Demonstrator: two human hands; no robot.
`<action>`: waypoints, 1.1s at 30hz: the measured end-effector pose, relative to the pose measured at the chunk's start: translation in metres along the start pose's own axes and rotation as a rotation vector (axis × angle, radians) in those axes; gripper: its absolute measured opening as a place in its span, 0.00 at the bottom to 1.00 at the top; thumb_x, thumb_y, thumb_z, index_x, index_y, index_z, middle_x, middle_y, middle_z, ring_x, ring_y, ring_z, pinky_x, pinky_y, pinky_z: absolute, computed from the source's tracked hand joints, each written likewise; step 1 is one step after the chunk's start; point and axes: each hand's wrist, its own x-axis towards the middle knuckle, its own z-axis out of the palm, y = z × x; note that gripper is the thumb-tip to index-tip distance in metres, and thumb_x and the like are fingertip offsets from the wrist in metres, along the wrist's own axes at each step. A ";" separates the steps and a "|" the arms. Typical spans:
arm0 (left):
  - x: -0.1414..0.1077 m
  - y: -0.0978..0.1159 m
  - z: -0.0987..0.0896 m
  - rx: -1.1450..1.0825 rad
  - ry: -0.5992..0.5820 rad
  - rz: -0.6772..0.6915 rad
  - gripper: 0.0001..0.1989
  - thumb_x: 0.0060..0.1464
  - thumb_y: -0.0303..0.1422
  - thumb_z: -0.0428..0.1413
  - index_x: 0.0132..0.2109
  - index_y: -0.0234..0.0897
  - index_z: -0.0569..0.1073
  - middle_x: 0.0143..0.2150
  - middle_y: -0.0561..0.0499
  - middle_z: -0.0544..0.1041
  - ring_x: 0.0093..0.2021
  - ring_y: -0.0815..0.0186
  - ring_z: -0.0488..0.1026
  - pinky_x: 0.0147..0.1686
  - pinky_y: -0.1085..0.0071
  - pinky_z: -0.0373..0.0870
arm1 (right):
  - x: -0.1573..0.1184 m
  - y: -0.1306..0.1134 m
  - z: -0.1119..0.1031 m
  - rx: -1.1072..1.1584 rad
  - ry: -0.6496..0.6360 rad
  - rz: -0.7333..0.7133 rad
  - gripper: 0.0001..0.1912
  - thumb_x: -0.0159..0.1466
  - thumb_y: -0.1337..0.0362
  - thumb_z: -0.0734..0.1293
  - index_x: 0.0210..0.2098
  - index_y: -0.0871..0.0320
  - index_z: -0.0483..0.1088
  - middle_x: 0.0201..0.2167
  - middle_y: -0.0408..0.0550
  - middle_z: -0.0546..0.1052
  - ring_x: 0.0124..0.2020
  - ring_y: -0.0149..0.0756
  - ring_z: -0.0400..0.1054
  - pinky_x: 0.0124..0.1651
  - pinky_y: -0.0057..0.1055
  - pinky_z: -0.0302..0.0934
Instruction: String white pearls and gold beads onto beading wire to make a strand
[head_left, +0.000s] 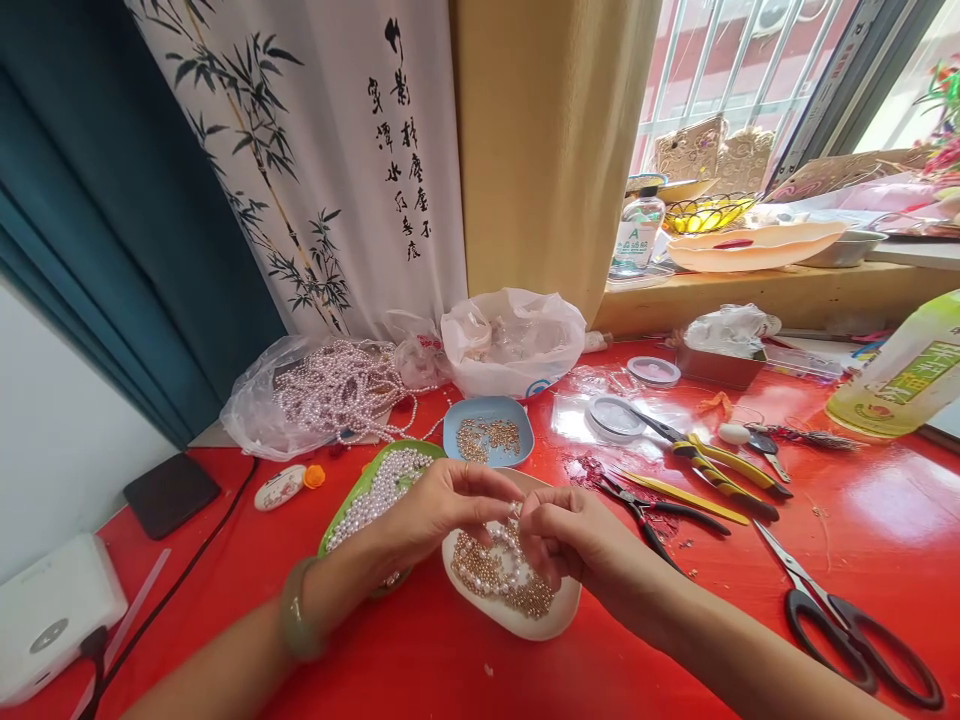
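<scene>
A strand of white pearl beads [517,570] loops down from between my two hands over a cream dish [551,628] of small gold beads [529,602]. My left hand [439,505] pinches the strand's upper end between thumb and fingers. Close against it, my right hand [574,530] is closed on the same end, its fingers curled; the exact pinch point is partly hidden. Under my left forearm lies a green dish [327,530] filled with loose white pearl beads [379,490]. Behind the hands, a blue dish [450,430] holds more gold beads [487,438].
To the right lie scissors [840,620], yellow-handled pliers [720,465], black-handled pliers [652,510] and yellow tweezers [682,497]. Pearl strings [337,385] spill from a bag at the back left, beside a white plastic bag [517,350]. A bottle [900,375] stands far right; a black cable [180,570] crosses the left.
</scene>
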 end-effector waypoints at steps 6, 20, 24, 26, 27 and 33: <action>-0.001 -0.003 -0.001 -0.004 -0.033 -0.017 0.05 0.38 0.29 0.61 0.28 0.34 0.76 0.25 0.52 0.74 0.24 0.72 0.69 0.23 0.77 0.64 | 0.004 0.006 -0.001 0.074 -0.026 0.026 0.08 0.50 0.68 0.61 0.16 0.62 0.62 0.11 0.38 0.64 0.12 0.19 0.55 0.17 0.19 0.48; -0.003 -0.003 0.005 -0.198 0.048 -0.108 0.08 0.39 0.33 0.61 0.29 0.32 0.76 0.30 0.49 0.73 0.29 0.72 0.66 0.25 0.79 0.63 | 0.002 0.005 -0.008 -0.988 0.312 -0.968 0.05 0.58 0.69 0.60 0.33 0.57 0.68 0.29 0.48 0.73 0.27 0.31 0.67 0.27 0.26 0.62; -0.005 0.001 0.004 -0.098 0.056 -0.043 0.08 0.43 0.34 0.59 0.31 0.34 0.77 0.30 0.49 0.73 0.30 0.71 0.66 0.25 0.79 0.62 | 0.004 0.007 -0.016 -1.189 0.319 -1.081 0.09 0.61 0.71 0.58 0.36 0.58 0.69 0.32 0.50 0.75 0.31 0.32 0.70 0.29 0.26 0.64; -0.006 0.004 0.002 -0.005 0.053 -0.015 0.08 0.44 0.33 0.58 0.33 0.35 0.77 0.30 0.49 0.74 0.31 0.70 0.66 0.26 0.78 0.62 | 0.004 0.009 -0.019 -1.286 0.306 -1.099 0.11 0.62 0.71 0.57 0.39 0.59 0.68 0.34 0.51 0.75 0.32 0.33 0.70 0.29 0.27 0.65; -0.006 0.005 0.002 0.039 0.047 -0.006 0.08 0.44 0.33 0.57 0.34 0.36 0.77 0.30 0.49 0.75 0.31 0.70 0.66 0.27 0.77 0.62 | 0.004 0.009 -0.021 -1.339 0.289 -1.123 0.12 0.62 0.72 0.56 0.41 0.60 0.67 0.35 0.52 0.75 0.33 0.34 0.70 0.29 0.28 0.65; -0.006 0.005 0.000 0.153 0.003 -0.028 0.09 0.46 0.31 0.55 0.35 0.35 0.77 0.33 0.48 0.76 0.32 0.69 0.67 0.29 0.74 0.62 | 0.000 0.009 -0.021 -1.565 0.227 -1.408 0.13 0.61 0.75 0.54 0.42 0.67 0.66 0.36 0.58 0.76 0.38 0.40 0.70 0.34 0.32 0.66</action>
